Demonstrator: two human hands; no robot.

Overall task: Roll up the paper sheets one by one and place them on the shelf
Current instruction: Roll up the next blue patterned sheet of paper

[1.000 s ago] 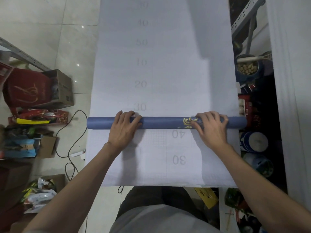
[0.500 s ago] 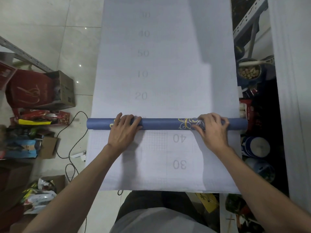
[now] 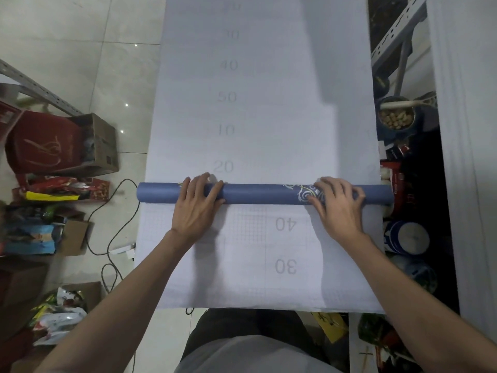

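From the head camera: the blue roll (image 3: 265, 194) lies crosswise on the white gridded sheet (image 3: 269, 103), part-wound. The left hand (image 3: 197, 208) presses it with flat, straight fingers. The right hand (image 3: 337, 208) curls over it beside the swirl print. The paper looks light and springy, likely to unwind, so it is best held wide, toward both ends.
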